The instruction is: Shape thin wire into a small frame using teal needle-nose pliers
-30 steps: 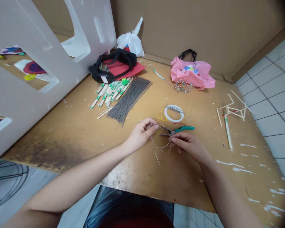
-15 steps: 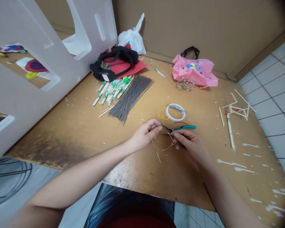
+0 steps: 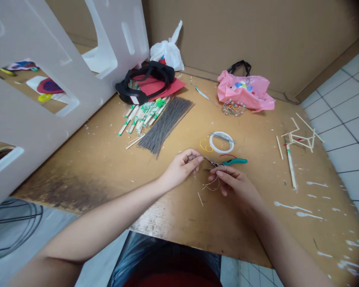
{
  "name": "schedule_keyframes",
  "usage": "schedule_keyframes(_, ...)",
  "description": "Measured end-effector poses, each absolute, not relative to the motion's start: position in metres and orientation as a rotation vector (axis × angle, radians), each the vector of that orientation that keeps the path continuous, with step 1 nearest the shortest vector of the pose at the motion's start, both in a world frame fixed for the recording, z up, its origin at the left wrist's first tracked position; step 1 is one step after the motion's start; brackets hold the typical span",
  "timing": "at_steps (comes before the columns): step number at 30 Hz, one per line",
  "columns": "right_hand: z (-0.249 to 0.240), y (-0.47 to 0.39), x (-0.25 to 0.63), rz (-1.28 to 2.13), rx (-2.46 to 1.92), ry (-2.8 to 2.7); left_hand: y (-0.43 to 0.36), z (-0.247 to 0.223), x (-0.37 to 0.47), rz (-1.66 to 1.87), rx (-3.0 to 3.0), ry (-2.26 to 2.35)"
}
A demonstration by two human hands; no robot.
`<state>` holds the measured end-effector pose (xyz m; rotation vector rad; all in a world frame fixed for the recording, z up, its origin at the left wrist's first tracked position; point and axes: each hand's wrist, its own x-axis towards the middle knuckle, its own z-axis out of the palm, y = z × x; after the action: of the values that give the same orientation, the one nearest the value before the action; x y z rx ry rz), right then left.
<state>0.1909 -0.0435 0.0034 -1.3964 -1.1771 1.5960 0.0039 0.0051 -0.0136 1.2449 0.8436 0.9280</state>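
Between my two hands hangs a thin looped wire [image 3: 208, 186], bent into rounded curves with small bead-like spots on it. My left hand [image 3: 188, 164] pinches one side of this wire between thumb and fingers. On the other side, my right hand [image 3: 231, 177] is closed on the wire with thumb and fingertips. Just beyond the right fingers lie pliers with teal handles [image 3: 235, 161], their dark jaws pointing left. A short piece of straight wire [image 3: 200, 199] rests on the table below the loop.
Behind the pliers are a white ring [image 3: 221, 142] and a yellow wire [image 3: 205, 146]. A bundle of grey wires [image 3: 166, 126], wrapped chopsticks [image 3: 134, 119] and a black headset [image 3: 146, 81] lie left. A pink bag [image 3: 245, 91] stands at the back; joined sticks [image 3: 300, 137] sit right.
My right hand has turned slightly and shifted its hold, and the wire loop between my hands has changed shape. My left hand stays nearly in place, still pinching.
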Motion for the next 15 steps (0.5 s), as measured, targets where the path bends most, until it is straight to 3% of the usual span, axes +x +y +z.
schedule_keyframes(15,-0.0059,-0.0431,0.1988,1.370,-1.401,-1.209,0.0052,-0.0128,0.0052,0.827,1.108,0.772)
